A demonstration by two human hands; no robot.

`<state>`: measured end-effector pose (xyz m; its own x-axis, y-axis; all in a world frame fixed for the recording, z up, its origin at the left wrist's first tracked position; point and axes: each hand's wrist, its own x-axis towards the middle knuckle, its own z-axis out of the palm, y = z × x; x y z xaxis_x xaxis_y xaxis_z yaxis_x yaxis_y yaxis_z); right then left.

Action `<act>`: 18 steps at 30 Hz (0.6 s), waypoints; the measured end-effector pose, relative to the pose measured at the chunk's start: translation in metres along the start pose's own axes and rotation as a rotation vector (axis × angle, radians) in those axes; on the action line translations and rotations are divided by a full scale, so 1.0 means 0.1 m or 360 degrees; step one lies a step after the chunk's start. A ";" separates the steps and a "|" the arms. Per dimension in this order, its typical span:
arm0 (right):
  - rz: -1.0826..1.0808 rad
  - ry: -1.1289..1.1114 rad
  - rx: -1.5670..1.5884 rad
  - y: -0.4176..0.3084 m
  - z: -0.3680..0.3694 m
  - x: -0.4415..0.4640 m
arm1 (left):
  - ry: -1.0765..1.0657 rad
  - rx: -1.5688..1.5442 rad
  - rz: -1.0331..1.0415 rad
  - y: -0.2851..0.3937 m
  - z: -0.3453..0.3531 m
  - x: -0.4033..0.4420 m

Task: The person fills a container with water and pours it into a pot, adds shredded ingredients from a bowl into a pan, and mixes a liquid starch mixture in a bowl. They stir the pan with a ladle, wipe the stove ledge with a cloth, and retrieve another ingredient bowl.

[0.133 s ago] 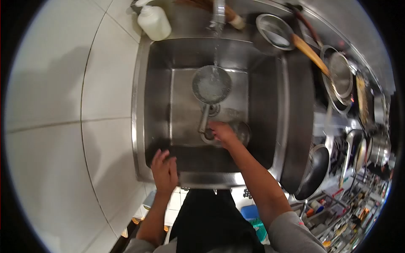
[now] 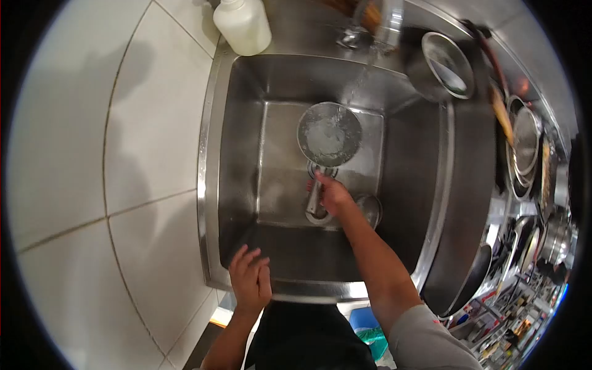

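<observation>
A metal saucepan [image 2: 328, 137] with water in it sits in the sink [image 2: 271, 203], under the stream from the faucet [image 2: 392, 24]. Its long handle [image 2: 314, 200] points toward me, and my right hand [image 2: 336, 196] is wrapped round it close to the pan's rim. Below that hand, a round metal vessel [image 2: 372, 211] lies on the sink floor, mostly covered by my wrist. My left hand [image 2: 250, 282] hovers over the sink's front left edge, fingers spread, holding nothing.
A white pump bottle [image 2: 243, 28] stands behind the sink's left corner. At the back right is a metal pot [image 2: 447, 65]. Strainers [image 2: 526, 145] and a dark pan [image 2: 465, 283] line the right side. White tiles [image 2: 58, 154] cover the left.
My right hand has gone from beside the saucepan's handle to a grip round it. The view has shifted, so the sink and faucet appear further right.
</observation>
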<state>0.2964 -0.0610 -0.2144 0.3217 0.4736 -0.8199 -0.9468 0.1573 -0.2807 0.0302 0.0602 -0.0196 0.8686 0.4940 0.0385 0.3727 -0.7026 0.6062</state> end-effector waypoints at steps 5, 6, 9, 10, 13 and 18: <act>0.0048 -0.0191 0.0159 0.08 -0.45 0.42 | -0.0270 0.0016 -0.0146 0.11 0.03 -0.11; 0.0012 -0.0073 0.0191 -0.03 -0.29 0.26 | -0.0296 0.0020 -0.0161 0.10 0.01 -0.11; 0.0068 -0.0112 0.0037 -0.23 -0.36 -0.03 | -0.0316 0.0024 -0.0153 0.14 0.01 -0.10; 0.0098 -0.0003 -0.0138 -0.26 -0.35 -0.15 | -0.0326 0.0027 -0.0151 0.15 0.02 -0.10; -0.0016 0.0065 -0.0290 -0.30 -0.25 -0.60 | -0.0316 0.0065 -0.0113 0.13 0.03 -0.10; -0.0084 0.0203 -0.0515 -0.29 -0.21 -1.43 | -0.0267 0.0122 -0.0026 0.19 0.05 -0.11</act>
<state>0.2781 -0.1509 -0.0996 0.3876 0.3568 -0.8500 -0.8851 -0.1136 -0.4513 0.0298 0.0390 -0.0122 0.9021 0.4179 -0.1078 0.4055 -0.7353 0.5430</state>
